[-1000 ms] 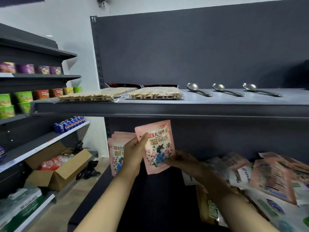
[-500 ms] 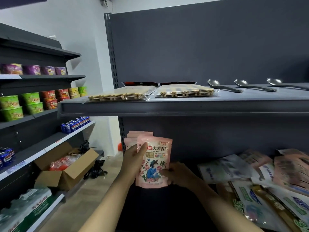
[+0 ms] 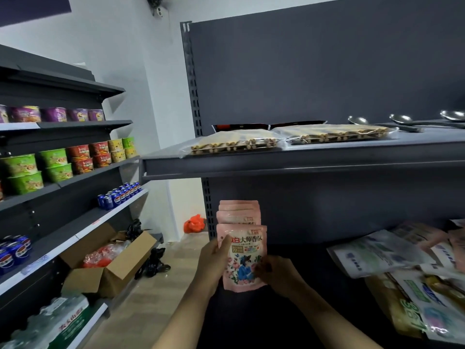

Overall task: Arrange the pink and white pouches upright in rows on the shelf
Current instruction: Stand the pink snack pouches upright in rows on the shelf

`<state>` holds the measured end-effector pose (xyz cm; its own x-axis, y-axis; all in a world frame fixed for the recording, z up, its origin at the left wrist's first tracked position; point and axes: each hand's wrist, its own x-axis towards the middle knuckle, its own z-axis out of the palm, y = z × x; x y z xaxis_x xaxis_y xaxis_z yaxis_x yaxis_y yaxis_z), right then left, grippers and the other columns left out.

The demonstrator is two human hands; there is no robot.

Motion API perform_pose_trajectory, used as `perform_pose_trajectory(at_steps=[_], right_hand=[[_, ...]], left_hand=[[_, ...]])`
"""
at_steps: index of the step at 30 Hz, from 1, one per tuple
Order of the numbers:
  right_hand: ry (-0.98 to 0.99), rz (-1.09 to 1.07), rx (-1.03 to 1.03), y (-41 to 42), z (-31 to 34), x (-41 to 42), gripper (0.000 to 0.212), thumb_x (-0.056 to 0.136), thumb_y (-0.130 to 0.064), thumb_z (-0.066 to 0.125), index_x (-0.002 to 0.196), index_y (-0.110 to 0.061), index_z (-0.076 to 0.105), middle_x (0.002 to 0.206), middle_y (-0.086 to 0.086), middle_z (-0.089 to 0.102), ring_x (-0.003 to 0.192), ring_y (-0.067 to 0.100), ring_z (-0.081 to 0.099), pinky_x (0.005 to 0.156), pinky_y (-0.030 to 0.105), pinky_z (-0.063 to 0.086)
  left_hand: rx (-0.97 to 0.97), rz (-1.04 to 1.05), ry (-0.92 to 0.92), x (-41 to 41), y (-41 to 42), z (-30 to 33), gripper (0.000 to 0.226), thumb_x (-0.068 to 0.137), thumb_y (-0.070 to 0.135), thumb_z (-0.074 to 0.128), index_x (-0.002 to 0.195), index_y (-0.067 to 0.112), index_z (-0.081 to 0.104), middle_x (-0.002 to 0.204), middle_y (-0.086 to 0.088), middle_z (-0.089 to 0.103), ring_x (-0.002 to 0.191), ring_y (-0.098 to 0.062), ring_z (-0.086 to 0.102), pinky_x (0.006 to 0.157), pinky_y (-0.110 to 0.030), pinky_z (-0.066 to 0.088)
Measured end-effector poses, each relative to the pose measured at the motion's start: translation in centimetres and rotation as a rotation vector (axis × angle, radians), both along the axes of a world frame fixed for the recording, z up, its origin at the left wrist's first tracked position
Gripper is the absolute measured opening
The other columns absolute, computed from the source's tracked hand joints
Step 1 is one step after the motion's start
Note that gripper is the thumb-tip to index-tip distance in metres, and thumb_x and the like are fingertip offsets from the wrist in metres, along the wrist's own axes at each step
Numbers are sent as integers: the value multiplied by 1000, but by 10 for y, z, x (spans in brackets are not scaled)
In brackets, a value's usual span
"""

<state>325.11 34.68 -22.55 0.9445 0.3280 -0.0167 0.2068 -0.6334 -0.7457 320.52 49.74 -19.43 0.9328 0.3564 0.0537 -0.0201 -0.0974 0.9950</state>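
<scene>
A pink pouch (image 3: 245,250) with flowers and a blue figure stands upright at the left end of the dark lower shelf (image 3: 302,285). My left hand (image 3: 214,260) grips its left edge, thumb on the front. My right hand (image 3: 275,277) holds its lower right corner. Directly behind it a row of upright pink pouches (image 3: 238,212) lines up toward the back panel. A loose heap of pink and white pouches (image 3: 407,255) lies flat at the right of the same shelf.
The upper shelf (image 3: 302,162) overhangs close above, carrying two flat packs of wafer sticks (image 3: 234,143) and spoons (image 3: 402,120). To the left stand shelves of noodle cups (image 3: 54,163) and cans (image 3: 118,196), with an open cardboard box (image 3: 108,263) below.
The held pouch has come down from mid-air to stand upright at the front of the row. My view has turned left, shifting the shelf contents to the right.
</scene>
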Motion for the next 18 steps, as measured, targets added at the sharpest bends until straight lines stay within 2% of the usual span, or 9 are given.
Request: perform_pose_trajectory(at_steps=[4,6,8,11,15,18], right_hand=[[26,-70,27,14,-3,-2,38,87,-30,63,122,-15,56,120,2,63,107,15,62,88,26,53],[17,-119,41,22,-9,-5,46,82,-33,68,123,-16,53,119,1,64,105,15,63,88,27,53],[17,-162,72,28,-16,-7,52,79,-37,71,122,-16,51,117,0,64,102,13,63,82,24,54],[-4,-199,67,33,-20,-11,48,82,-35,68,120,-13,50,115,2,64,92,11,62,67,14,48],[-60,-252,43,35,-30,-14,39,87,-31,62,117,-9,49,116,4,63,102,17,63,74,19,48],[-105,-270,35,38,-38,-14,32,90,-22,56,117,-7,47,120,7,60,106,20,60,80,22,50]], left_hand=[[116,7,3,7,15,-8,22,93,26,52,101,7,60,100,-10,71,90,-20,69,83,-41,57],[239,17,29,9,19,-17,21,91,23,55,106,9,58,106,-7,68,93,-18,66,75,-31,56],[329,32,72,7,20,-30,27,88,24,59,112,12,57,110,-3,67,95,-17,63,66,-18,48],[412,9,110,3,21,-56,35,87,27,60,119,16,55,119,-4,64,106,-21,61,75,-20,44],[488,25,24,1,18,-77,29,90,21,55,119,16,57,119,-1,63,110,-20,60,82,-20,45],[531,46,-68,6,17,-87,30,90,13,53,119,12,58,121,-1,61,111,-19,59,91,-28,50]])
